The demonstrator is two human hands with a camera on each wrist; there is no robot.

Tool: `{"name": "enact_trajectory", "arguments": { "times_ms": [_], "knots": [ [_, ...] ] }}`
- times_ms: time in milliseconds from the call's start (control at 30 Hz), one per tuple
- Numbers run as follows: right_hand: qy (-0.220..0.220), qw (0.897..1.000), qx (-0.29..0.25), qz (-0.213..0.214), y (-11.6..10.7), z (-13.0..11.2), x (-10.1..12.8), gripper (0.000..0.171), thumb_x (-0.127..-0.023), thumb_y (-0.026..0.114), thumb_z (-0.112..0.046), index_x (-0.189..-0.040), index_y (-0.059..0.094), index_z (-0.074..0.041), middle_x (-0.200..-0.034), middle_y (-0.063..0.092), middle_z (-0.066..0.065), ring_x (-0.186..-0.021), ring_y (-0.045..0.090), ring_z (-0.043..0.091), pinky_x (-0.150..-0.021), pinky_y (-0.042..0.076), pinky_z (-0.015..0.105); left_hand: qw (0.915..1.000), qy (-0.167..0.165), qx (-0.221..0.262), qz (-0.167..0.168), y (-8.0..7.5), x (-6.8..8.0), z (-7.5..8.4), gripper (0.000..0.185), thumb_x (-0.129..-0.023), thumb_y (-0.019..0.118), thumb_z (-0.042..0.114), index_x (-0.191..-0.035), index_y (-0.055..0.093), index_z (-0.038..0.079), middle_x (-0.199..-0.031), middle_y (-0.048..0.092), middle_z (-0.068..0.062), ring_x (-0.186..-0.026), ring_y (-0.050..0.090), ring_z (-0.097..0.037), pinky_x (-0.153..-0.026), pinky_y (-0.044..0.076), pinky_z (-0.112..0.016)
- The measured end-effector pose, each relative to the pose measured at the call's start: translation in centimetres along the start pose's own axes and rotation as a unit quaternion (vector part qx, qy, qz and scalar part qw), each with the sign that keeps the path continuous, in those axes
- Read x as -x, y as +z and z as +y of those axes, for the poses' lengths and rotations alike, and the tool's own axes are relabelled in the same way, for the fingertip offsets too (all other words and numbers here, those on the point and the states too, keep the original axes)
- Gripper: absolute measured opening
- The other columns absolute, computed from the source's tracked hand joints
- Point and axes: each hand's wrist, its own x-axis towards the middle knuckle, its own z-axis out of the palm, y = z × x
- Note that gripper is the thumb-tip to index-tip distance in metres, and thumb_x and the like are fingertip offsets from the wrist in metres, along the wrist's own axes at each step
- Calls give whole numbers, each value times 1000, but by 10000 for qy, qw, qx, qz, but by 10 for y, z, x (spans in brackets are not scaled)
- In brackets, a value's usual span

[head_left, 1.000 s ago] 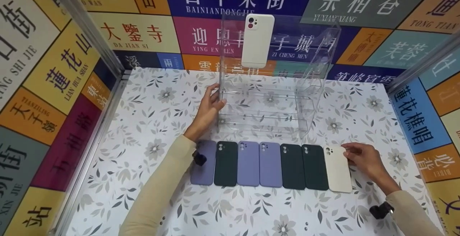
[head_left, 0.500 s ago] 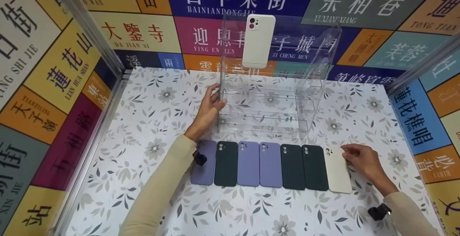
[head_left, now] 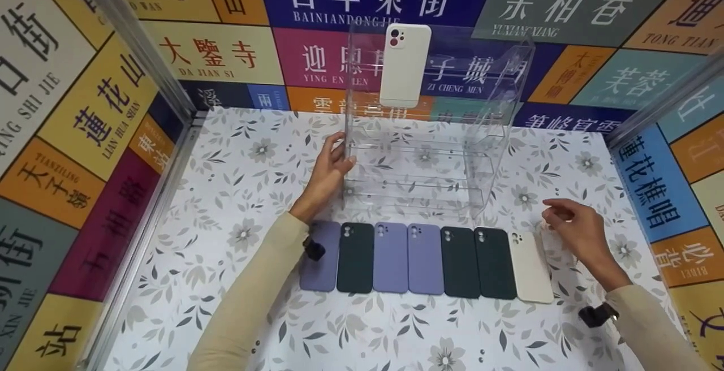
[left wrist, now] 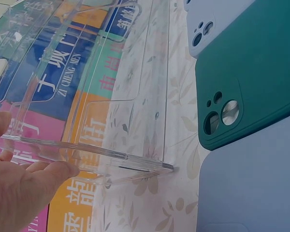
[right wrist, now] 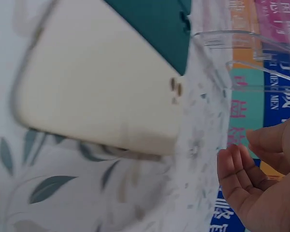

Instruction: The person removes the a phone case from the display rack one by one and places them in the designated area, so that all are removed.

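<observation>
Lying flat in the row, cream-white silicone phone case [head_left: 530,266], long axis running front to back, camera cutout pointing toward clear acrylic display rack [head_left: 430,150]. Hovering just above, right hand [head_left: 577,232], fingers loosely curled, holding nothing; gripping the rack's left edge, left hand [head_left: 328,173].

My head view looks down over the desk [head_left: 226,201]; both wrist views sit low and close, sharing the clear rack [head_left: 430,150] and cases with it.

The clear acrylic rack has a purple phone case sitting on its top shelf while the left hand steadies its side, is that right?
Not quite: the phone case on the top shelf of the clear acrylic rack is cream white, not purple, as the head view shows. The purple cases lie in the row on the table. The left hand does hold the rack's side edge.
</observation>
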Motion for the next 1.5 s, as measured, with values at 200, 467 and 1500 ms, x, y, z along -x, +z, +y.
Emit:
{"name": "enact_trajectory", "arguments": {
  "times_ms": [200, 467, 1500],
  "knots": [
    [-48, 9995, -139, 268, -11, -23, -16, 30, -108, 72, -12, -134, 76, 2, -109, 77, 25, -80, 65, -11, -68, 50, 8, 10000, 25, 64, 2, 1, 0, 0, 62, -107, 58, -6, -164, 36, 4, -169, 42, -28, -155, 47, -38, -123, 42, -48],
    [-144, 9979, -283, 571, -25, -54, -35, 30, -108, 72, -15, -134, 76, -1, -110, 77, 7, -87, 64, -11, -73, 50, 7, 9998, 22, 202, -73, 1, 0, 1, 62, -107, 56, -7, -164, 33, 1, -168, 45, -27, -153, 50, -39, -120, 43, -48],
    [-952, 9900, -636, 827, -26, -185, -102, 26, -108, 74, -16, -130, 80, -5, -118, 73, 9, -99, 66, 0, -92, 52, 14, 10000, -5, -71, -48, 2, 1, 3, 62, -107, 56, -5, -165, 34, 4, -171, 41, -26, -157, 46, -36, -124, 41, -50]
  ]
}}
